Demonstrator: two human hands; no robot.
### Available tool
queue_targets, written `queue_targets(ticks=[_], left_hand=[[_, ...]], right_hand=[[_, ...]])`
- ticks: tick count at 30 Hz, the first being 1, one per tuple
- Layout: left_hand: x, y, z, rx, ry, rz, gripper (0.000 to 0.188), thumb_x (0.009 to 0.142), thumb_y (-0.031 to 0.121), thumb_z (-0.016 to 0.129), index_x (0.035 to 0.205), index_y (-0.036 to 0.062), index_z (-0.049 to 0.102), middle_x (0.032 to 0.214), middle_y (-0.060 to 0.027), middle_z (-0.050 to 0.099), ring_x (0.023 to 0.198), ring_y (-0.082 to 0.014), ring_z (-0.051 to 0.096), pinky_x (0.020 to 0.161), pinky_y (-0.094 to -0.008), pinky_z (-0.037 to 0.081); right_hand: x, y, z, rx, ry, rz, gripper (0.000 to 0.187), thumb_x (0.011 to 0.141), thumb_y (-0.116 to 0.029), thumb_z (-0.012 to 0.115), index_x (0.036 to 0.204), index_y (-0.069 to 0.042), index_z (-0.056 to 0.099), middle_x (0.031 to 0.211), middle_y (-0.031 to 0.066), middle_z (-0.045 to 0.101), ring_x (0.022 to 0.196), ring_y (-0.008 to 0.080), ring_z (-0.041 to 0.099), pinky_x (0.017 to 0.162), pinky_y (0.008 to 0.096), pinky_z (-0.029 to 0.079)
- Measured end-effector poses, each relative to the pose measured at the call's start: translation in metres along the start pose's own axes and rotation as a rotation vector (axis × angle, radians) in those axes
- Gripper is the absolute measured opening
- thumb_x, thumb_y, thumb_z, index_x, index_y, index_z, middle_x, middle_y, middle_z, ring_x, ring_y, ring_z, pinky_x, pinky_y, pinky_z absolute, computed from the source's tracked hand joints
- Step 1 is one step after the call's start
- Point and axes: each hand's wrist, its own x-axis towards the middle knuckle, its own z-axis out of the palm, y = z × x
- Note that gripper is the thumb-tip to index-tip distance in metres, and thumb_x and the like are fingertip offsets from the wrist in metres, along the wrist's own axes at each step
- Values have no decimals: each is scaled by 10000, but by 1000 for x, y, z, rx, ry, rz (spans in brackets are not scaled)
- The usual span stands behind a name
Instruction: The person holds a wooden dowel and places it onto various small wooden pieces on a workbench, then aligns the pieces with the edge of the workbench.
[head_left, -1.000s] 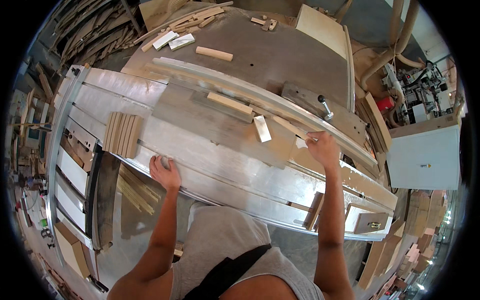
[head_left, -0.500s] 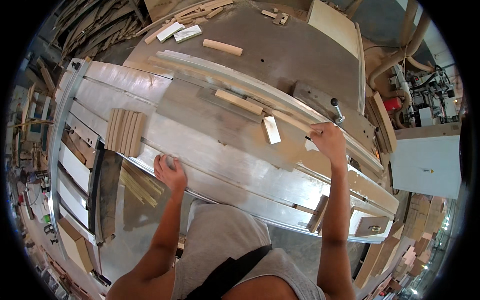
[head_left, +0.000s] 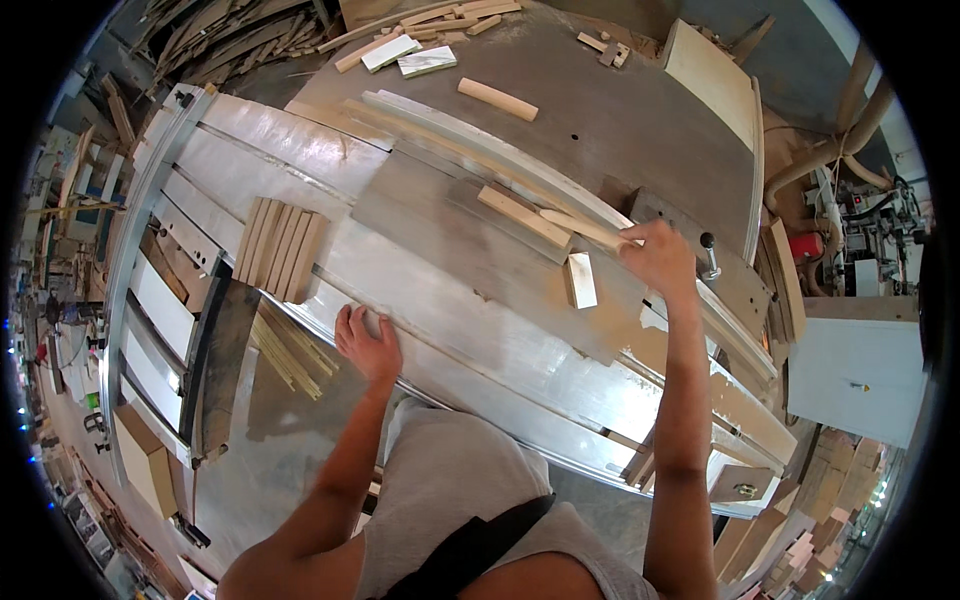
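My right hand [head_left: 659, 258] is closed on the near end of a thin, pale wooden stick [head_left: 583, 228]. The stick points left along the long fence [head_left: 510, 150], its tip beside a short wooden strip [head_left: 524, 217] lying on the metal machine table [head_left: 440, 290]. Just left of my right hand, apart from it, sits a small white-faced block [head_left: 580, 280]. My left hand [head_left: 370, 342] rests on the table's near edge, fingers spread and holding nothing. Farther left, several wooden strips [head_left: 280, 249] lie side by side in a stack.
Beyond the fence lie a wooden piece [head_left: 498, 100], white-faced blocks [head_left: 427, 62] and offcuts [head_left: 470, 18]. A black-knobbed lever [head_left: 709, 256] stands right of my right hand. A curved metal rail [head_left: 150, 210] bounds the left side. Thin strips [head_left: 290, 350] lie below the table edge.
My right hand has moved away from me and leftward with the stick, bringing its tip alongside the wooden strip. My left hand stays on the table edge. The whole view has shifted slightly.
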Motion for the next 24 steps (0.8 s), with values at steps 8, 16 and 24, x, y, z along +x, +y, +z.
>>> queue_targets(ticks=[8,16,24], left_hand=[[0,2,-2,-48,2,-18,414,850,243,727,1213,69,631,1404,-184,537,1335,-396,455,1140,-533,300],[-1,-5,3,-52,24,-42,407,830,286,749,1178,99,647,1404,-154,547,1353,-359,454,1142,-532,305],[-2,-5,0,-105,4,-29,426,825,253,744,1203,107,614,1437,-152,504,1356,-385,437,1134,-551,284]], right_hand=[[20,-45,26,123,-57,14,273,821,-267,643,1019,-181,811,1125,144,746,1062,368,694,933,464,548],[60,-127,63,63,-38,-153,333,871,-318,639,1151,-197,774,1064,173,750,1018,394,704,907,478,563],[9,-169,141,263,-65,-169,380,931,-301,637,1282,-171,703,1040,227,727,949,407,715,832,506,569]])
